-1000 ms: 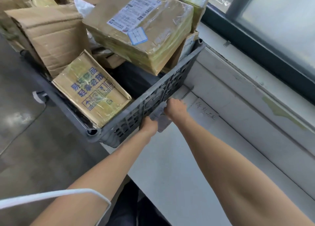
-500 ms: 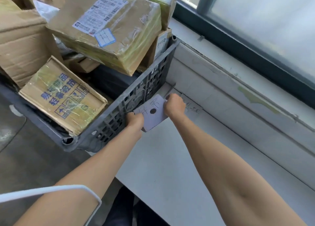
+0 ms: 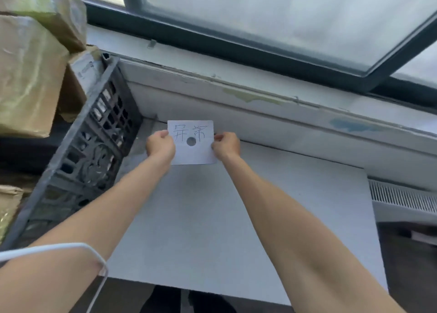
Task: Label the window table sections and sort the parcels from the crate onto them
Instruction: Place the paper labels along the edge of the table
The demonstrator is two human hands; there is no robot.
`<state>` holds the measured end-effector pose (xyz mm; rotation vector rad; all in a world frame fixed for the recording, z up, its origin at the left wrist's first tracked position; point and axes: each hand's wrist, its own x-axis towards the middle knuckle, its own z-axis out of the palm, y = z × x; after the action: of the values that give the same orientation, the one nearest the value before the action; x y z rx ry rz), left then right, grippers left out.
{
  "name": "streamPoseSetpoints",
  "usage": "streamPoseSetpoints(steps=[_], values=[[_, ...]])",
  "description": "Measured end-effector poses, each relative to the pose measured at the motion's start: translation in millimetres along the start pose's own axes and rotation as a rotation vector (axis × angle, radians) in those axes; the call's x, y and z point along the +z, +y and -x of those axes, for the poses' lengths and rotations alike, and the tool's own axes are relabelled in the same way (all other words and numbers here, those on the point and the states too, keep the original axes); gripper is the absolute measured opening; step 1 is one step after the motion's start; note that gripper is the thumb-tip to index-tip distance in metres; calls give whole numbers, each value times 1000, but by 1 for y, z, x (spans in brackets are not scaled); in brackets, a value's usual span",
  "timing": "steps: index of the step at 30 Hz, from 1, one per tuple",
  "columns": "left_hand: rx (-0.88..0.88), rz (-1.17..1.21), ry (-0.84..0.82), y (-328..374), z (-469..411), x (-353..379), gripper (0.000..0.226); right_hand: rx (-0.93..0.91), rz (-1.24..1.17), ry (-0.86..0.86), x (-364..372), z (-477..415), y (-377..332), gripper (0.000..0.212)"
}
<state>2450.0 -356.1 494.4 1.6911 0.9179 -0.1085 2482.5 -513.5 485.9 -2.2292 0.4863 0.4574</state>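
Pinching a white label card (image 3: 192, 153) at its left edge with the left hand (image 3: 160, 146) and at its right edge with the right hand (image 3: 226, 146), with the fingers of both curled onto the paper. Held at the far side of the table (image 3: 212, 230), just in front of the low wall under the window (image 3: 260, 17), with two handwritten characters facing up and a dark round spot in the middle; impossible to tell whether touching the table surface or hovering a little over it. Probably about to be laid down as the mark of one section. Several ways to go wrong from here. First, may end up crooked if released by one hand sooner than by the other. Second, seeing no tape or glue, so possibly only lying loose once put down, and then easily pushed away or covered by a parcel sliding over the smooth top. Third, positioned rather near to the dark crate (image 3: 94, 147) beside the left side of the table, so perhaps leaving too narrow a section there. Also worth watching the parcels (image 3: 28, 76) piled high above the crate rim, likely to tip toward the table and knock the card if bumped by the left arm. Lastly, beware of the thin white cable (image 3: 59, 245) lying over the left arm, able to catch on the crate corner when reaching across.
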Motion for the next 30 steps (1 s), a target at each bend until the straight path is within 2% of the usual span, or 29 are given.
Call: streamPoseSetpoints(steps=[5, 9, 15, 18, 30], values=[[6, -127, -185, -5, 18, 62, 38, 162, -182, 110, -32, -14, 74, 36], [6, -191, -267, -11, 30, 113, 48, 227, -255, 208, -52, -23, 120, 36], [17, -254, -253, -19, 22, 176, 35, 292, -354, 244, -61, -45, 155, 34], [-26, -300, -247, -22, 9, 193, 46, 311, -376, 238, -59, -57, 165, 36], [-71, -251, -298, -40, -19, 207, 48, 307, -363, 209, -42, -83, 170, 45]])
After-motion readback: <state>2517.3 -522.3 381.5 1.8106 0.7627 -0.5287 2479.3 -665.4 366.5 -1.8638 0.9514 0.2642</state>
